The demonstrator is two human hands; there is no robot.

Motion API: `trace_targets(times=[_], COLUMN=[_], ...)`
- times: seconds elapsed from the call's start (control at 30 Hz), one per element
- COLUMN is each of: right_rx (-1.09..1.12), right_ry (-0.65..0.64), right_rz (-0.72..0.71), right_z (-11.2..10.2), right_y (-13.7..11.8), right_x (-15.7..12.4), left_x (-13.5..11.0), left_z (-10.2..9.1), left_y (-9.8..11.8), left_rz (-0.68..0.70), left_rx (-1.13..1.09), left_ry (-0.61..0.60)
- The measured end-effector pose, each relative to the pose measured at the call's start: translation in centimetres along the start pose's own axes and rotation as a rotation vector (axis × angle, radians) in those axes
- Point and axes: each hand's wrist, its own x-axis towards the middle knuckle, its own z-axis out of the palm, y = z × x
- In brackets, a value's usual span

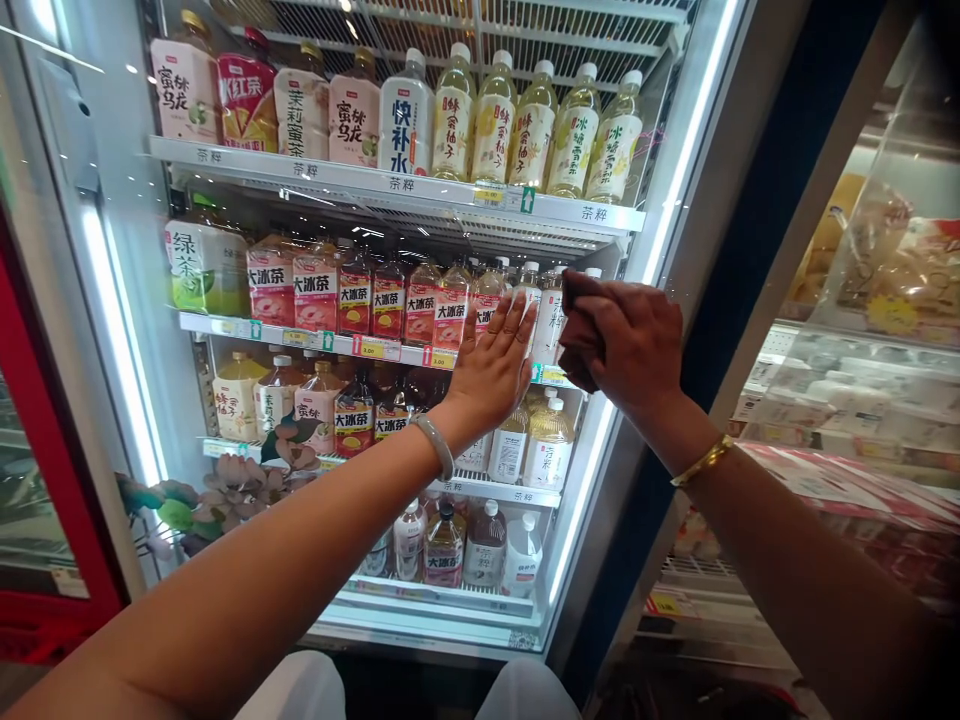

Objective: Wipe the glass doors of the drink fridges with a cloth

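Observation:
My left hand [491,365] lies flat and open against the glass door [135,250] of a drinks fridge, fingers stretched upward; a pale bangle is on its wrist. Right beside it, my right hand [626,340] presses a dark brown cloth [579,335] onto the same glass, fingers curled over the cloth; a gold bracelet circles that wrist. Behind the glass stand rows of bottled teas [390,300] on several lit shelves.
The fridge's dark right frame [757,230] runs diagonally beside my right arm. A red-framed cabinet [37,450] stands at the left. Packaged goods fill a chilled display [862,400] at the right. My knees in light trousers [300,690] show at the bottom.

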Motion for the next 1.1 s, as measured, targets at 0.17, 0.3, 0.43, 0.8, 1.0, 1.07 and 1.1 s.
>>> trace_targets(times=[0.17,0.3,0.43,0.8,1.0,1.07,1.1], right_rx=[0.112,0.157,0.112,0.13,0.124,0.132,0.139], right_ry=[-0.069,-0.103,-0.05,-0.066,-0.032,-0.042,-0.05], right_rz=[-0.097,-0.293,-0.067,-0.276,0.018,-0.059,-0.133], right_z=[0.2,0.0,0.5,1.3,1.9,1.9,1.9], right_y=[-3.2,-4.2,-2.8,-5.5,-4.6,-6.0,-6.7], right_x=[-1.0,-1.4,0.8,0.9,3.7,3.1,2.7], left_x=[-0.4,-1.1,-1.2,-2.2,-2.1,-2.2,-2.3], left_z=[-0.2,-0.5,-0.8,-1.5,-2.1,-2.3,-2.4], left_y=[-0.6,-1.2,-1.6,-3.2,-3.6,-4.0,-4.2], left_rz=[-0.013,0.001,-0.014,-0.03,-0.064,-0.076,-0.081], left_rx=[0.027,0.039,0.041,0.069,0.082,0.078,0.075], left_ry=[0.005,-0.039,-0.018,-0.053,-0.051,-0.055,-0.053])
